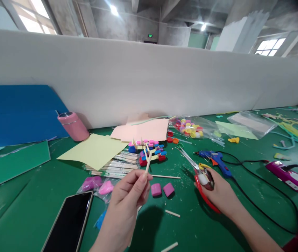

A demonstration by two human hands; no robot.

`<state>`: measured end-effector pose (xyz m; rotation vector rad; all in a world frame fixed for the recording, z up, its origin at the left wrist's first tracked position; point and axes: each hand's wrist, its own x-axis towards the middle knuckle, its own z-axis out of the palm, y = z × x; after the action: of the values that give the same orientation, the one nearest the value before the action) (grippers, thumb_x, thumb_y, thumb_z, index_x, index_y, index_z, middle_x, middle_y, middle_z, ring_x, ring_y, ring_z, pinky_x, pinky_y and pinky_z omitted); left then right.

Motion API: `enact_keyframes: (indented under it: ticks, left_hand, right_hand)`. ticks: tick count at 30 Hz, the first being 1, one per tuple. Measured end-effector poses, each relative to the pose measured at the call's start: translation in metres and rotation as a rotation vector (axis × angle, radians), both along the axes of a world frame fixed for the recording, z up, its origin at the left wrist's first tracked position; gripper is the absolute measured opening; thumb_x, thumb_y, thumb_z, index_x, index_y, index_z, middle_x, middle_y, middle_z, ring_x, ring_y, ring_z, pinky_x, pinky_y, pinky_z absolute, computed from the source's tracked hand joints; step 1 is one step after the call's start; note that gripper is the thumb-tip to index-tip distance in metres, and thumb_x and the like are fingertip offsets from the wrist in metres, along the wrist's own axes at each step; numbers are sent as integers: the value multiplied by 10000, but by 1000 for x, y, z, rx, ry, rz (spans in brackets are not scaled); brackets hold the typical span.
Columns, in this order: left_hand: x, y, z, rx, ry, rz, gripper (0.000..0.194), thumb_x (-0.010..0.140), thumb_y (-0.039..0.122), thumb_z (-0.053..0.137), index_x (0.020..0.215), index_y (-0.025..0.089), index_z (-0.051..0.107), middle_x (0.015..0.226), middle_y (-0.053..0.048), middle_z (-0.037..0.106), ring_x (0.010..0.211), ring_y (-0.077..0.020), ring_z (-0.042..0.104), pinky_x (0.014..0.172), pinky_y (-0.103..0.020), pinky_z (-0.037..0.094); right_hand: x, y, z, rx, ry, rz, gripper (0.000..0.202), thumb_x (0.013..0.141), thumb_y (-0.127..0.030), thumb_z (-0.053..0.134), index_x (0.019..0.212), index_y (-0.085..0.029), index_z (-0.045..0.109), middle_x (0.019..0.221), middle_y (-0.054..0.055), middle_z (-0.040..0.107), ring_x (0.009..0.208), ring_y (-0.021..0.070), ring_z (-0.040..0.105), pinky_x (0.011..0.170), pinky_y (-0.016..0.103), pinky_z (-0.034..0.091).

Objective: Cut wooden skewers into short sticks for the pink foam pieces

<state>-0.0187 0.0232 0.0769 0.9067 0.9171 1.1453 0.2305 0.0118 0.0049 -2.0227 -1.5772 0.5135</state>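
Observation:
My left hand (133,199) pinches a thin wooden stick (148,162) between thumb and fingers, its tip pointing up and away. In my right hand (222,190) is a pair of red-handled scissors (191,159), blades angled up and left, apart from the stick. Beyond the stick's tip sits a small structure of sticks and coloured blocks (153,154), partly hidden. Two purple blocks (162,189) lie between my hands. Short cut stick pieces (172,212) rest on the green table nearer to me, and a longer stick (166,176) lies behind the blocks.
At left are a phone (69,222), bagged sticks (122,162), yellow paper (93,150) and a pink cup (73,126). At right, a blue glue gun (215,161) trails a black cable to a purple device (289,176). Bagged coloured caps (188,127) lie before a white partition (149,80).

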Motion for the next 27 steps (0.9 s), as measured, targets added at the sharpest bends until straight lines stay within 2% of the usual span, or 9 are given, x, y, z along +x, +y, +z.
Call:
enact_keyframes:
  ticks: [5, 10, 13, 16, 17, 19, 22, 24, 27]
  left_hand:
    - [4, -1, -1, 33, 99, -26, 157, 781, 290, 549, 700, 162, 588, 512, 53, 382, 474, -63, 289, 430, -188, 211]
    - [5, 0, -1, 109, 302, -113, 177, 785, 314, 526, 703, 168, 582, 541, 46, 387, 483, -76, 309, 429, -188, 239]
    - [8, -2, -3, 269, 587, -190, 193, 810, 302, 473, 696, 179, 569, 575, 26, 443, 525, -106, 380, 475, -205, 297]
    - [11, -3, -10, 454, 911, -248, 218, 839, 272, 398, 712, 182, 552, 641, -17, 539, 600, -154, 473, 558, -245, 349]
    - [11, -3, -12, 493, 1004, -256, 224, 843, 266, 379, 716, 181, 543, 655, -29, 557, 605, -165, 486, 564, -257, 353]
    - [10, -2, -16, 535, 1148, -233, 237, 847, 262, 353, 704, 182, 524, 649, -41, 567, 581, -177, 487, 543, -269, 349]
    - [6, 2, -16, 553, 1214, -129, 225, 849, 269, 349, 730, 187, 521, 651, -40, 575, 577, -182, 495, 541, -274, 354]
    - [2, 3, -15, 558, 1190, -67, 203, 849, 275, 362, 780, 190, 533, 675, -36, 587, 601, -183, 513, 563, -274, 367]
    - [-2, 4, -12, 563, 1164, -30, 181, 843, 274, 382, 819, 190, 541, 724, -39, 604, 641, -183, 535, 593, -273, 381]
  right_hand:
    - [22, 3, -20, 48, -281, 95, 468, 711, -346, 534, 1108, -102, 490, 1097, 153, 547, 997, 279, 534, 836, 422, 432]
    - [5, -6, 5, 270, -280, 132, 358, 741, -379, 537, 1024, -163, 563, 1098, 122, 563, 1019, 278, 515, 879, 442, 405]
    - [-25, -20, 24, 427, -69, 201, 301, 791, -277, 502, 1083, -202, 506, 1087, 99, 566, 1038, 251, 499, 874, 406, 412]
    - [-54, -31, 36, 508, 182, 438, 328, 789, -196, 510, 1111, -258, 495, 1111, 65, 560, 1075, 245, 479, 923, 410, 371]
    - [-60, -32, 40, 478, 330, 495, 336, 802, -219, 497, 1136, -259, 485, 1162, 67, 534, 1110, 251, 455, 933, 414, 366]
    - [-69, -29, 48, 376, 786, 474, 379, 850, -335, 407, 1215, -236, 409, 1252, 73, 471, 1166, 249, 416, 970, 417, 342]
    - [-74, -17, 61, 197, 1404, 439, 538, 867, -508, 106, 1258, -217, 335, 1304, 72, 425, 1204, 226, 382, 1006, 426, 296]
    - [-75, -10, 68, 78, 1591, 446, 642, 835, -559, 15, 1263, -197, 328, 1323, 77, 406, 1225, 213, 351, 1026, 414, 260]
    - [-75, -7, 71, -11, 1669, 447, 705, 803, -608, 4, 1277, -184, 309, 1333, 78, 395, 1239, 201, 326, 1038, 399, 229]
